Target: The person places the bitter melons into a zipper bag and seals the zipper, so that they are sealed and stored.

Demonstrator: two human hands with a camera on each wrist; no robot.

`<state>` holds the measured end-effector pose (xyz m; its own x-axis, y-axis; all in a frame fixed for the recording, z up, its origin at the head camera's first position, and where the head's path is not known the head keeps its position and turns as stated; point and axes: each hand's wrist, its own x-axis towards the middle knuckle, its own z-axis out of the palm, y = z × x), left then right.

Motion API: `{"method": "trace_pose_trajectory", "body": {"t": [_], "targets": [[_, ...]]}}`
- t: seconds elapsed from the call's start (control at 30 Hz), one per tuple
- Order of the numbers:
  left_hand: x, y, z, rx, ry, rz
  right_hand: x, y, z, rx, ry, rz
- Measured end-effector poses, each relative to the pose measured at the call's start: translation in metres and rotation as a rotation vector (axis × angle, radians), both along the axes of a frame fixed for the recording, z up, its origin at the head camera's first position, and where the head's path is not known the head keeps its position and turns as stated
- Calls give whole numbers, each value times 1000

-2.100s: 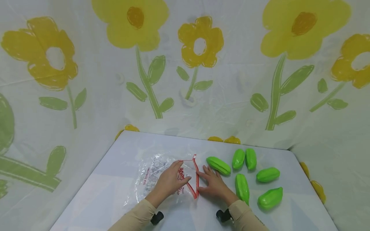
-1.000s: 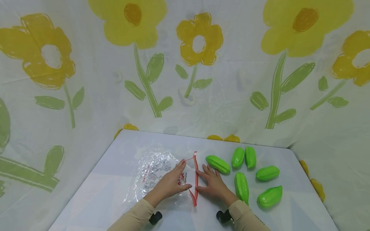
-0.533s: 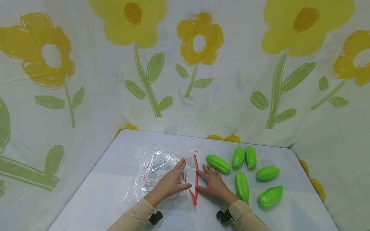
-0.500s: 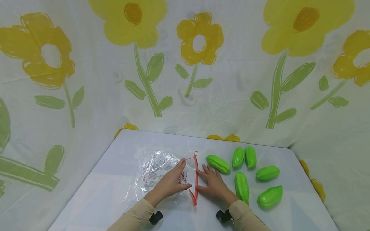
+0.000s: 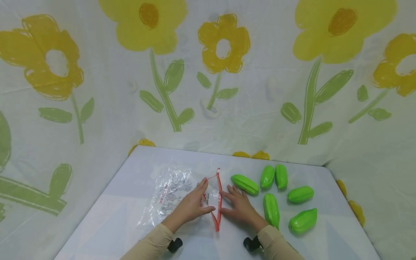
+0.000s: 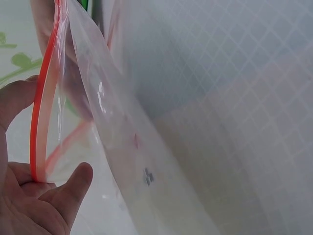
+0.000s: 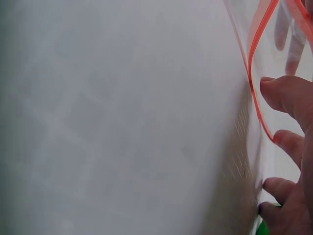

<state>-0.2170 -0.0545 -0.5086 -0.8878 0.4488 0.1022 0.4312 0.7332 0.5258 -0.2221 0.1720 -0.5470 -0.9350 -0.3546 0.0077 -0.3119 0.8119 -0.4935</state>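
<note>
the left hand (image 5: 191, 205) lies over a clear, printed plastic bag (image 5: 170, 193); the right hand (image 5: 241, 207) touches its thin red edge (image 5: 219, 180). six glossy, oblong green fruit-like objects (image 5: 271, 210) lie nearby.

The head camera looks forward and down from above the person's left hand (image 5: 189, 206) and right hand (image 5: 241, 208), far enough back to take in the counter (image 5: 123, 187) and the flowered cloth (image 5: 256, 90) beyond. Each wrist camera sits much nearer, close beside its own hand: the left view has it at the left edge, the right view at the right edge. All three share the red-edged mouth of the plastic bag (image 5: 177, 193).
</note>
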Motion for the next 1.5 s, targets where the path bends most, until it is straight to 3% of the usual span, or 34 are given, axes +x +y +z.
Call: {"method": "trace_pose_trajectory", "body": {"t": [0.67, 1.03, 1.27, 1.5], "targets": [[-2, 0, -4, 8, -9, 21, 3, 14, 6, -105, -9, -10], [-3, 0, -5, 9, -19, 24, 13, 29, 19, -159, 88, -51], [-3, 0, -3, 13, -18, 20, 17, 40, 27, -278, 30, -78], [-2, -1, -2, 9, -10, 17, 21, 50, 30, -287, 35, -110]]}}
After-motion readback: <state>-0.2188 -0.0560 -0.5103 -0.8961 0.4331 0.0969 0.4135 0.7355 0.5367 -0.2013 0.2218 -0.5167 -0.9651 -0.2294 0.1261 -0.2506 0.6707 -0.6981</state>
